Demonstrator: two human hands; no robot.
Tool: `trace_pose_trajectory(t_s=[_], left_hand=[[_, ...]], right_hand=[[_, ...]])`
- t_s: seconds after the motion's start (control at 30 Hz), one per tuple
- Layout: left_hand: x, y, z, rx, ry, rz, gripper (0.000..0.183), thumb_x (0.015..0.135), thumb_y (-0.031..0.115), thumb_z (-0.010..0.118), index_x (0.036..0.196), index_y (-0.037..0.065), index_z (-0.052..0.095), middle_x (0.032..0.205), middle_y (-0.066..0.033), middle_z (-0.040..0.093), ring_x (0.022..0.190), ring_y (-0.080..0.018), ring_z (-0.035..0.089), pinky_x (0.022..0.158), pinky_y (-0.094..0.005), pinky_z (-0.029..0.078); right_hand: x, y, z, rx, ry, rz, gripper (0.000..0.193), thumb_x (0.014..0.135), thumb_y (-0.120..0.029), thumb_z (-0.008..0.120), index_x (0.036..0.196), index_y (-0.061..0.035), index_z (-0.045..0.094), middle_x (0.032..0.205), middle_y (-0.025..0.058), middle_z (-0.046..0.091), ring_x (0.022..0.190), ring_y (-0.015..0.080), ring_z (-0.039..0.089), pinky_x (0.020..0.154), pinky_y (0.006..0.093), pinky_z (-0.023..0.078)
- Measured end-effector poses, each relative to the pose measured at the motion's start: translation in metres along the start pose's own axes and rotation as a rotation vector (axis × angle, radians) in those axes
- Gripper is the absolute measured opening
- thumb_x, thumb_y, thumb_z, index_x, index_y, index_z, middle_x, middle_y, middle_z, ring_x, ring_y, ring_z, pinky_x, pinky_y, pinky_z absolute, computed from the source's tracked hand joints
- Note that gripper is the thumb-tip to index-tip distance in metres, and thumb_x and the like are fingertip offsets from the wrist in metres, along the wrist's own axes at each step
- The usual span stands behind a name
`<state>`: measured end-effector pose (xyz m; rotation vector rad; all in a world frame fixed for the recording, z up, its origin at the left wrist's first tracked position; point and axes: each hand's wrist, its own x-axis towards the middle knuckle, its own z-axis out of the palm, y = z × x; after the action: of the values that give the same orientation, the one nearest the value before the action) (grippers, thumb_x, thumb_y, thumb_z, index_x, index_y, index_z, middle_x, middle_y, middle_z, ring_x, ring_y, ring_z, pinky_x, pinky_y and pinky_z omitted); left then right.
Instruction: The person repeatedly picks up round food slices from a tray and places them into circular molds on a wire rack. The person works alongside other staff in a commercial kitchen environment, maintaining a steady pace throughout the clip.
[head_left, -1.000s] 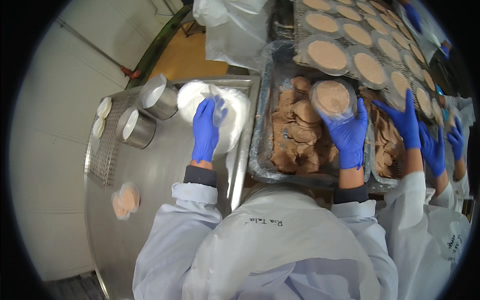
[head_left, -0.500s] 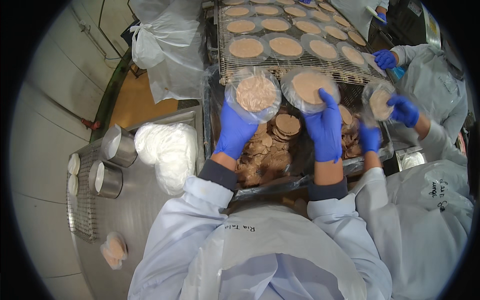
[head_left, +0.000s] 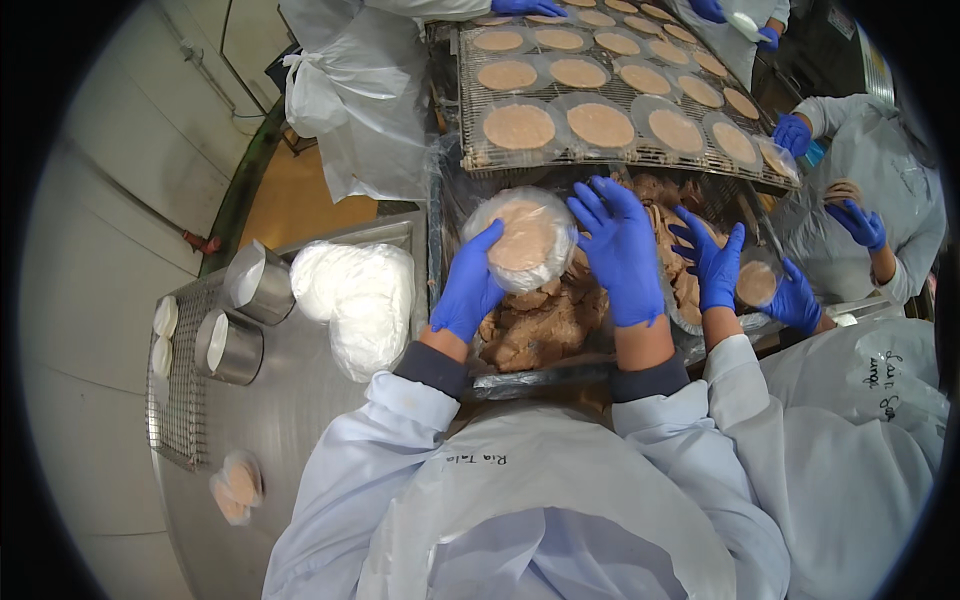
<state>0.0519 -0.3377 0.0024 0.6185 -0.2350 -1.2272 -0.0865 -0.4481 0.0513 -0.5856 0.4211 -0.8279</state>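
The fingers of the left hand point(head_left: 468, 288), at the centre, are hidden beneath the patty point(head_left: 522, 237). Below, toward five o'clock, the meat point(head_left: 545, 330) is partly covered by patty and hand. At one o'clock, the belt point(head_left: 640, 157) is cut off by the top edge, as is a co-worker point(head_left: 350, 120) at eleven. At six, the coat point(head_left: 335, 490) is cut off by the lower edge.

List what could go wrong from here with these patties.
The round patty with its plastic film could slip from the left hand onto the brown patty pieces in the bin below. The open right hand might bump the co-worker's gloved hand close beside it.
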Motion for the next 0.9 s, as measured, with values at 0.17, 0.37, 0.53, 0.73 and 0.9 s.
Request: trace_pose_trajectory(t_s=[0.17, 0.37, 0.53, 0.73, 0.9], left_hand=[[0.016, 0.017, 0.010, -0.223, -0.233, -0.023, 0.050, 0.088, 0.033, 0.045, 0.123, -0.001, 0.035, 0.125, -0.0188, 0.040, 0.115, -0.0307, 0.041, 0.094, -0.0482, 0.037], [0.053, 0.025, 0.028, -0.232, -0.201, 0.103, 0.052, 0.086, 0.029, 0.051, 0.124, -0.003, 0.033, 0.124, -0.0206, 0.038, 0.112, -0.0328, 0.043, 0.094, -0.0465, 0.038], [0.040, 0.005, 0.018, -0.065, -0.030, 0.214, 0.043, 0.080, 0.011, 0.058, 0.117, -0.003, 0.041, 0.108, -0.0148, 0.052, 0.097, -0.0252, 0.054, 0.086, -0.0356, 0.046], [-0.131, 0.073, -0.058, 0.022, 0.263, 0.365, 0.039, 0.078, 0.012, 0.060, 0.112, -0.003, 0.047, 0.101, -0.0116, 0.056, 0.087, -0.0186, 0.057, 0.077, -0.0283, 0.048], [-0.313, 0.125, -0.176, 1.230, 1.382, 0.611, 0.043, 0.077, 0.011, 0.057, 0.117, -0.001, 0.045, 0.105, -0.0197, 0.055, 0.093, -0.0247, 0.056, 0.078, -0.0329, 0.045]], right_hand=[[-0.008, -0.040, 0.019, 0.185, -0.032, -0.101, 0.064, 0.081, -0.031, 0.050, 0.130, -0.0004, 0.021, 0.134, 0.0176, 0.028, 0.122, 0.0308, 0.032, 0.098, 0.0507, 0.026], [0.020, -0.042, 0.019, 0.484, 0.056, 0.152, 0.077, 0.082, -0.032, 0.049, 0.135, -0.0040, 0.001, 0.140, 0.0240, 0.004, 0.128, 0.0417, 0.009, 0.102, 0.0569, 0.014], [0.061, -0.031, -0.023, 0.400, -0.021, 0.174, 0.057, 0.083, -0.015, 0.043, 0.130, 0.0056, 0.019, 0.136, 0.0233, 0.021, 0.127, 0.0378, 0.018, 0.104, 0.0511, 0.015], [0.052, 0.003, -0.072, 0.272, 0.065, 0.226, 0.050, 0.082, -0.004, 0.040, 0.129, 0.0048, 0.025, 0.132, 0.0228, 0.029, 0.123, 0.0368, 0.028, 0.102, 0.0523, 0.022], [0.040, 0.037, -0.063, 0.299, 0.074, 0.399, 0.049, 0.081, -0.002, 0.043, 0.127, 0.0052, 0.028, 0.132, 0.0225, 0.030, 0.122, 0.0366, 0.030, 0.100, 0.0528, 0.027]])
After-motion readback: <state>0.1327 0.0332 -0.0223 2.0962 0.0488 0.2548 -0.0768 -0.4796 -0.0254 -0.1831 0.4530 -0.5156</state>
